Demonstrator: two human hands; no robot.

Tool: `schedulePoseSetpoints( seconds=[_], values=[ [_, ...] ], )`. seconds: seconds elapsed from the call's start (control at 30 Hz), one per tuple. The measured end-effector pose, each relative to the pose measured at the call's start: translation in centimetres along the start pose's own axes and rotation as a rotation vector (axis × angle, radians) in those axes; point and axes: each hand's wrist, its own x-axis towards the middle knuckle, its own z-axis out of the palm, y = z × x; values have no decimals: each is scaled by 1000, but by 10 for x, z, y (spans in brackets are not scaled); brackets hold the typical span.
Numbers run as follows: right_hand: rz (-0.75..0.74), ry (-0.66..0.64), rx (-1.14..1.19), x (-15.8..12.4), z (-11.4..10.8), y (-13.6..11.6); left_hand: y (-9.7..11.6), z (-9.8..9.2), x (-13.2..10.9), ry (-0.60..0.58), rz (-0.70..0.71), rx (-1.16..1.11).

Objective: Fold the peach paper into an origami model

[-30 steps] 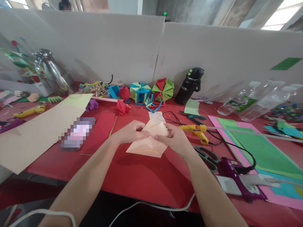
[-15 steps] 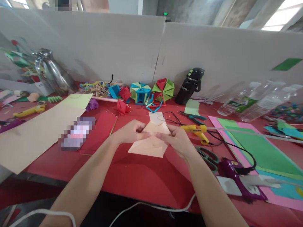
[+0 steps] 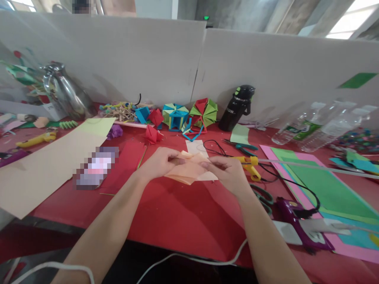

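Observation:
Between my two hands is a sheet of pale peach paper [image 3: 189, 170], partly folded and bent, just above the red table [image 3: 174, 217]. My left hand [image 3: 160, 162] pinches its left side between thumb and fingers. On the other side, my right hand [image 3: 229, 173] grips the paper the same way, thumb on top. A cream paper strip [image 3: 197, 147] lies flat just behind the folded sheet. Close to my right hand are a yellow glue gun [image 3: 251, 165] and dark green-handled scissors [image 3: 262, 197], partly covered by my wrist.
A phone [image 3: 97, 167] and a long cream sheet [image 3: 53, 165] lie at left. Folded paper models [image 3: 176, 116], a black bottle [image 3: 237, 108] and pliers [image 3: 242, 146] sit behind. At right are coloured sheets [image 3: 331, 189], a purple device [image 3: 299, 221] and plastic bottles [image 3: 322, 128].
The peach paper has been turned and folded up, so its broad lower edge no longer lies spread toward me. Both hands keep hold of it; the right hand has moved slightly right.

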Motion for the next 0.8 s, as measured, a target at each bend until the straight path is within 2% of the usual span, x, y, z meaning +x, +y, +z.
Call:
schedulePoseSetpoints(
  seconds=[0.13,0.3,0.37,0.53,0.8],
  values=[
    [-61,134,-57,-3,-5,2,-1,-4,-1,137,85,100],
    [-118,316,-50,-6,-8,-3,0,-9,-3,177,74,23],
    [-122,312,-18,-6,-8,-5,1,-10,-3,168,56,-22],
    [-145,176,38,-3,-4,-9,3,-8,-3,110,38,-89],
    [-130,180,135,-3,1,-5,4,-7,-3,40,7,-185]
  ],
)
